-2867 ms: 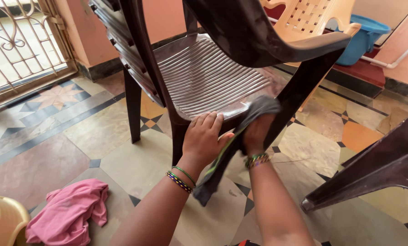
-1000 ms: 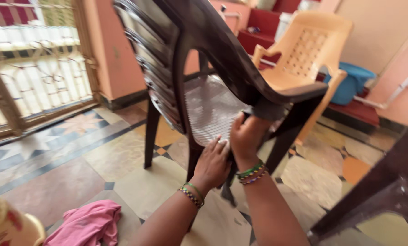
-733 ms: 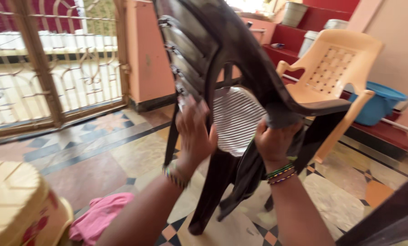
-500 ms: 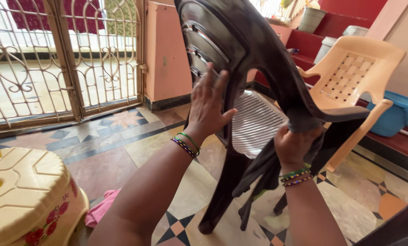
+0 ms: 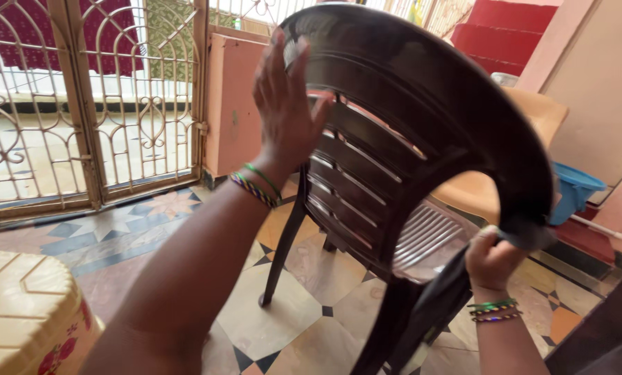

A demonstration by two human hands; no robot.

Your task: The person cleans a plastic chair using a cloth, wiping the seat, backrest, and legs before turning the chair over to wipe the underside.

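Your left hand (image 5: 283,104) lies open on the dark chair (image 5: 408,132) back at 11 o'clock; your right hand (image 5: 493,258) clamps the dark cloth (image 5: 441,305) at 4 o'clock. The tilted chair may slip and fall.

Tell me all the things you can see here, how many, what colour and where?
Slatted plastic chair: one, dark brown, centre, tipped.
Cloth: one, dark grey, hanging by the chair's arm.
Second plastic chair: one, peach, behind the dark one.
Tub: one, blue, right, by the wall.
Stool: one, cream with red flowers, bottom left.
Metal gate: one, cream, upper left.
Steps: red, top right.
Patterned tiled floor: underneath.
Left hand: flat on the chair's back, bangles on the wrist.
Right hand: gripping the cloth at the armrest, bangles too.
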